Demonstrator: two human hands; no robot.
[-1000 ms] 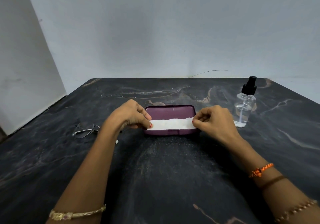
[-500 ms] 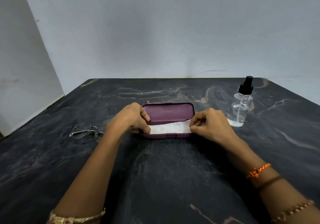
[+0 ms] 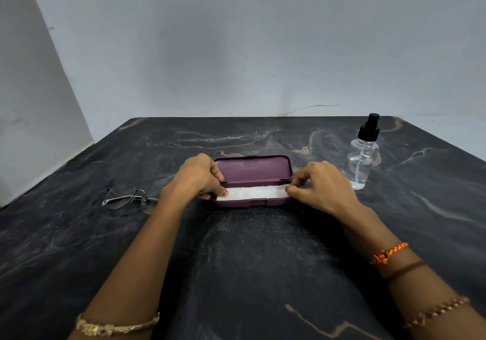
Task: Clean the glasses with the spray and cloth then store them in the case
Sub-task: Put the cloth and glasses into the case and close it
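A purple glasses case point(image 3: 253, 172) lies open in the middle of the dark marble table point(image 3: 236, 260), its lid tipped back. A folded white cloth point(image 3: 253, 193) lies stretched along the case's lower half. My left hand point(image 3: 201, 178) pinches the cloth's left end. My right hand point(image 3: 322, 185) pinches its right end. Thin metal-framed glasses point(image 3: 130, 197) rest on the table to the left of the case, partly behind my left forearm. A clear spray bottle point(image 3: 362, 155) with a black pump stands upright to the right of the case.
A pale wall runs behind the table, and a white panel point(image 3: 39, 103) leans at the left. The table's left edge slants toward me, and its back edge meets the wall.
The case lid has swung further back and stands wider open. Both hands still hold the cloth's ends, which now lies lower, inside the case. The view shifted slightly, showing more of the glasses.
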